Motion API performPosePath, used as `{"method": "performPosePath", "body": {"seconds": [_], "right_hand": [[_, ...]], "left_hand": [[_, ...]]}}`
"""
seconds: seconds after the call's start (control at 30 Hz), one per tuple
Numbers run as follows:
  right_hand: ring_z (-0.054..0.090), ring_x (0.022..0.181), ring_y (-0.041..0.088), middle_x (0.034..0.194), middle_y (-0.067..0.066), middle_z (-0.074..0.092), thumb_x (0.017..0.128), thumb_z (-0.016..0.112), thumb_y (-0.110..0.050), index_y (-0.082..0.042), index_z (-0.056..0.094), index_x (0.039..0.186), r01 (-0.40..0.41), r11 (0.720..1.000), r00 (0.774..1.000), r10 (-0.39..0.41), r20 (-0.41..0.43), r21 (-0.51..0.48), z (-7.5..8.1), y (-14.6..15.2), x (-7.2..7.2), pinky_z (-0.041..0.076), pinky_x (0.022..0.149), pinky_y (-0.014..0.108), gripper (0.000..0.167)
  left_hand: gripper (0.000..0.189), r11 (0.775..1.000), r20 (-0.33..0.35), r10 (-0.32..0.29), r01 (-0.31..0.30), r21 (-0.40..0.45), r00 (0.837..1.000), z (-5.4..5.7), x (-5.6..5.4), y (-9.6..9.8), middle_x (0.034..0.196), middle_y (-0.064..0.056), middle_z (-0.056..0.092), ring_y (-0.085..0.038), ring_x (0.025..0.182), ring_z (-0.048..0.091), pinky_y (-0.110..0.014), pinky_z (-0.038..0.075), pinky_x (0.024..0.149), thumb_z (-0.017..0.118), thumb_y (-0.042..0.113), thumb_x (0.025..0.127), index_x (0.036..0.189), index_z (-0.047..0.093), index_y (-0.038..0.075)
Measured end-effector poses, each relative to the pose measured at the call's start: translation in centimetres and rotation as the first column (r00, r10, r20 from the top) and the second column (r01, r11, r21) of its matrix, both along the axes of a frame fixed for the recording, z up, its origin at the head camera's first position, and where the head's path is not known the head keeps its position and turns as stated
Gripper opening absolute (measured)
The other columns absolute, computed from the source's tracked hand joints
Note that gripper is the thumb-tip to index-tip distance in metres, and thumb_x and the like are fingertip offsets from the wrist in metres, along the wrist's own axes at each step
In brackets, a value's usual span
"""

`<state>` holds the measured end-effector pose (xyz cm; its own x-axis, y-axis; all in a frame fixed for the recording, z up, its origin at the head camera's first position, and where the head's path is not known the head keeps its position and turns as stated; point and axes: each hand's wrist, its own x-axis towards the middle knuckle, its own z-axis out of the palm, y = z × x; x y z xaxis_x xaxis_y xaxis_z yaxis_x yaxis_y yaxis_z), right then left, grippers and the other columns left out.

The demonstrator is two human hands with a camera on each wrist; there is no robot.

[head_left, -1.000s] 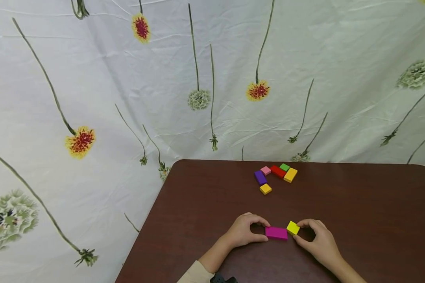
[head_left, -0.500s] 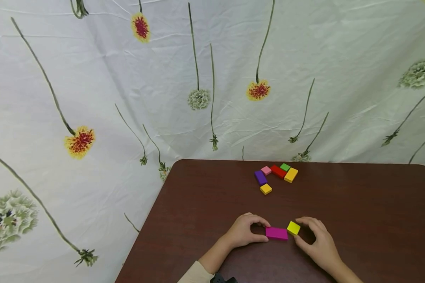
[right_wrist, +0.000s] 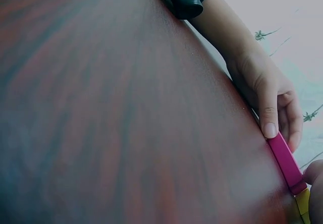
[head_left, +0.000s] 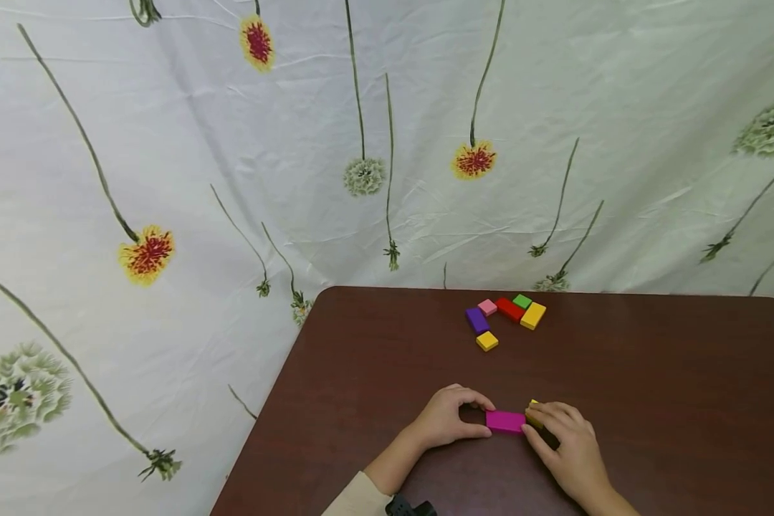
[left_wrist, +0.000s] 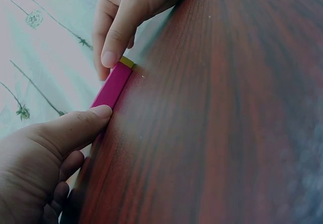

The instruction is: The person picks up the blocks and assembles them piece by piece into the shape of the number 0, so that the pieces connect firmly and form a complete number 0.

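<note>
A flat magenta block (head_left: 505,422) lies on the table, its left end pinched between the thumb and forefinger of my left hand (head_left: 446,421). At its right end sits a small yellow block (head_left: 533,421), mostly covered by my right hand (head_left: 570,448). The right fingers lie over the yellow block, while that thumb reaches the magenta block's near right corner. In the left wrist view, the right hand (left_wrist: 123,19) overlaps the magenta block's far end (left_wrist: 121,75), with a sliver of yellow block (left_wrist: 126,61) beyond. Whether the right fingers grip or merely touch is unclear.
Farther back on the dark brown table (head_left: 387,344) lies a group of blocks: purple (head_left: 477,321), pink (head_left: 487,307), red (head_left: 509,309), green (head_left: 522,301), a larger yellow one (head_left: 533,316) and a smaller yellow one (head_left: 487,341). A flowered cloth (head_left: 297,129) hangs behind.
My right hand pinched the yellow block, loosened around it, then shifted left over it toward the magenta block. The left hand has kept its hold; the head view has tilted slightly.
</note>
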<state>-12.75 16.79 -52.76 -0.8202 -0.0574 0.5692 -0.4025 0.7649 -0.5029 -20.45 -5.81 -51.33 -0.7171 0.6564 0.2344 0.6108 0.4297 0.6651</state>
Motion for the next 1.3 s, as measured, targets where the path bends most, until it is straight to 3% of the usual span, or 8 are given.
{"method": "performPosePath", "body": {"seconds": [0.37,0.57,0.67,0.77,0.87,0.97,1.1,1.3], "right_hand": [[0.054,0.103,0.023,0.106,0.005,0.071,0.074,0.083,-0.011,-0.008,0.077,0.099,0.015,1.000,1.000,-0.016,0.010,0.009,-0.1,0.2,-0.1,0.039,0.080,0.051,0.026],[0.054,0.103,0.024,0.106,0.005,0.071,0.075,0.082,-0.011,-0.008,0.077,0.099,0.019,1.000,1.000,-0.019,0.007,0.005,0.0,0.3,-0.1,0.039,0.080,0.053,0.025],[0.055,0.103,0.024,0.106,0.004,0.071,0.074,0.083,-0.010,-0.009,0.077,0.098,0.014,1.000,1.000,-0.014,-0.005,0.002,-0.1,0.3,0.0,0.041,0.079,0.053,0.025],[0.056,0.103,0.024,0.106,0.003,0.071,0.074,0.083,-0.010,-0.009,0.077,0.098,0.007,1.000,1.000,-0.007,-0.014,-0.002,-0.1,0.1,0.1,0.042,0.077,0.052,0.025],[0.056,0.103,0.023,0.106,0.003,0.071,0.074,0.083,-0.009,-0.009,0.077,0.098,0.004,1.000,1.000,-0.004,-0.023,-0.005,-0.1,-0.1,0.1,0.042,0.077,0.050,0.026],[0.055,0.103,0.022,0.107,0.002,0.071,0.074,0.083,-0.009,-0.010,0.077,0.098,0.005,1.000,1.000,-0.005,-0.023,-0.006,-0.2,-0.1,0.1,0.041,0.076,0.050,0.026],[0.055,0.104,0.022,0.106,0.001,0.071,0.074,0.083,-0.009,-0.010,0.077,0.099,0.006,1.000,1.000,-0.006,-0.022,-0.009,-0.1,0.0,0.2,0.041,0.077,0.050,0.026],[0.055,0.104,0.022,0.106,0.002,0.071,0.073,0.084,-0.009,-0.009,0.077,0.098,0.007,1.000,1.000,-0.007,-0.024,-0.005,0.0,0.0,0.2,0.042,0.078,0.051,0.026]], "left_hand": [[0.035,0.999,-0.002,-0.040,0.040,-0.004,0.999,-0.1,-0.6,0.2,0.103,0.013,0.068,0.004,0.091,0.053,-0.014,0.043,0.083,0.084,0.029,0.078,0.110,0.072,0.019],[0.036,0.994,0.194,-0.098,0.086,0.069,0.976,0.7,-2.1,0.0,0.108,0.009,0.068,0.001,0.095,0.057,-0.018,0.047,0.085,0.080,0.025,0.082,0.115,0.071,0.013],[0.029,0.996,0.242,-0.014,-0.007,0.086,0.970,1.1,-3.2,0.4,0.105,0.005,0.069,-0.003,0.092,0.059,-0.021,0.048,0.082,0.075,0.023,0.087,0.113,0.072,0.010],[0.024,0.979,0.189,0.173,-0.190,0.075,0.967,1.2,-4.6,1.4,0.104,0.003,0.068,-0.008,0.092,0.060,-0.023,0.049,0.080,0.074,0.023,0.089,0.110,0.072,0.011],[0.026,0.935,0.120,0.345,-0.352,0.050,0.931,1.3,-6.0,2.6,0.104,0.002,0.067,-0.013,0.093,0.060,-0.026,0.049,0.079,0.076,0.023,0.087,0.109,0.072,0.011],[0.032,0.890,0.052,0.455,-0.456,-0.004,0.889,1.4,-7.2,3.9,0.105,0.000,0.066,-0.016,0.095,0.059,-0.029,0.049,0.082,0.078,0.025,0.084,0.112,0.070,0.009],[0.039,0.852,-0.011,0.518,-0.517,-0.085,0.855,1.6,-8.2,5.0,0.106,-0.002,0.067,-0.019,0.099,0.058,-0.032,0.048,0.087,0.080,0.028,0.082,0.114,0.069,0.008],[0.035,0.858,-0.057,0.504,-0.507,-0.086,0.862,1.2,-8.7,5.4,0.100,-0.003,0.069,-0.018,0.092,0.059,-0.029,0.048,0.083,0.082,0.025,0.080,0.108,0.071,0.007]]}}
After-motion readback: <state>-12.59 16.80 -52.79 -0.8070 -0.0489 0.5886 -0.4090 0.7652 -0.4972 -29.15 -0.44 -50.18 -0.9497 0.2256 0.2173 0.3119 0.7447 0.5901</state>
